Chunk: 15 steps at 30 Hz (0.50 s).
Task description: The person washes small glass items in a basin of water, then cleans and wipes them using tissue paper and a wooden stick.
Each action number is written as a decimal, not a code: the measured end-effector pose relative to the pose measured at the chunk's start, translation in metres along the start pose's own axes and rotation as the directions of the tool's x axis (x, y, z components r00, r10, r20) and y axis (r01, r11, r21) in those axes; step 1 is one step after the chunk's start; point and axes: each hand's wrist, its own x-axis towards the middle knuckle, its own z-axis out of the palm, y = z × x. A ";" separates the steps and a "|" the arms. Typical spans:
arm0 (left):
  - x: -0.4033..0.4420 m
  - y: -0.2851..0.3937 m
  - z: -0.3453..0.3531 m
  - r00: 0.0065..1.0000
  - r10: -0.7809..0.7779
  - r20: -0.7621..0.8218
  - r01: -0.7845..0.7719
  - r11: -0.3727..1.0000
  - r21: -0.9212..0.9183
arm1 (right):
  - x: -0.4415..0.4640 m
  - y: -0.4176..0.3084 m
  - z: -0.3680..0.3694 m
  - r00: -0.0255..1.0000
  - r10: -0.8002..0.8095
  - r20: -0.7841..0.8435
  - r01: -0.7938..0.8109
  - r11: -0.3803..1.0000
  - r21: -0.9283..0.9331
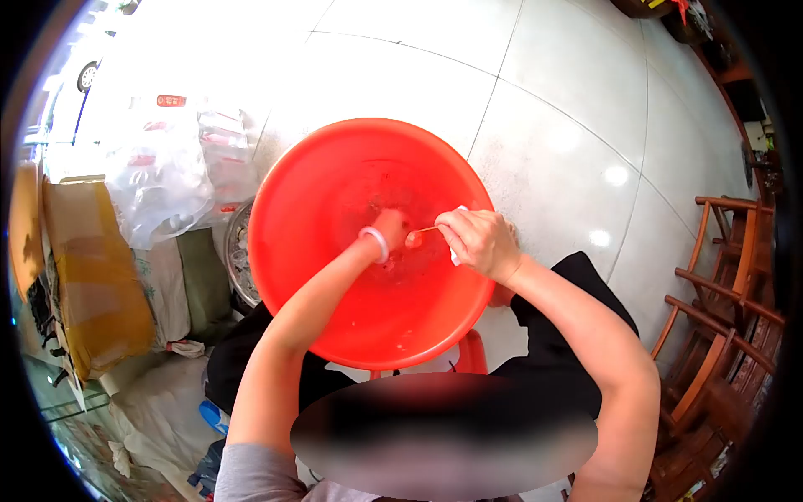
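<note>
A large red basin (318,217) stands between my knees. My left hand (391,227), with a pale bracelet (377,243) at its wrist, reaches down into the basin; its fingers are bent and closed, and what they hold is hidden. Above the basin's right side, my right hand (478,241) is closed around a thin stick (427,228) and something white (456,253). The stick points left towards my left hand. A small pale, round thing (412,240) is at the stick's left end, close to my left fingers.
Clear plastic bags (159,180) and a taped cardboard box (96,276) are at the left. A metal bowl (239,251) sits beside the basin. Wooden chairs (711,284) stand at the right. Under the basin is a red stool (473,353).
</note>
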 end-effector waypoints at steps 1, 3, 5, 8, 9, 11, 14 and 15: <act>-0.006 -0.009 -0.011 0.987 -0.060 -0.151 0.013 0.956 -0.293 | -0.001 0.000 0.001 1.000 0.005 -0.015 -0.005 1.000 0.005; -0.018 -0.018 -0.037 0.946 -0.316 -0.075 0.187 0.719 -0.670 | -0.002 0.001 0.004 0.999 -0.015 -0.035 0.014 1.000 -0.020; -0.025 -0.028 -0.038 0.945 -0.261 -0.196 0.163 0.898 -0.408 | -0.005 0.003 0.007 1.000 0.012 -0.027 -0.012 1.000 -0.022; -0.032 -0.002 -0.022 0.981 -0.102 -0.168 0.081 0.989 -0.123 | -0.006 0.005 0.008 0.999 -0.001 -0.051 0.000 1.000 -0.012; -0.029 0.013 -0.017 0.992 -0.122 -0.038 0.117 0.987 -0.113 | -0.007 0.005 0.008 0.998 -0.002 -0.057 0.001 1.000 -0.018; -0.013 0.039 0.006 0.992 -0.092 0.087 0.107 0.978 -0.180 | -0.008 0.007 0.009 0.993 -0.065 -0.095 0.060 0.997 -0.051; 0.012 0.053 0.055 0.998 -0.002 0.055 0.020 0.942 -0.335 | -0.007 0.006 0.008 0.997 -0.004 -0.071 0.002 0.999 -0.037; 0.014 0.056 0.068 1.000 0.001 0.019 0.006 0.929 -0.371 | -0.007 0.006 0.006 0.998 -0.006 -0.063 0.002 0.999 -0.049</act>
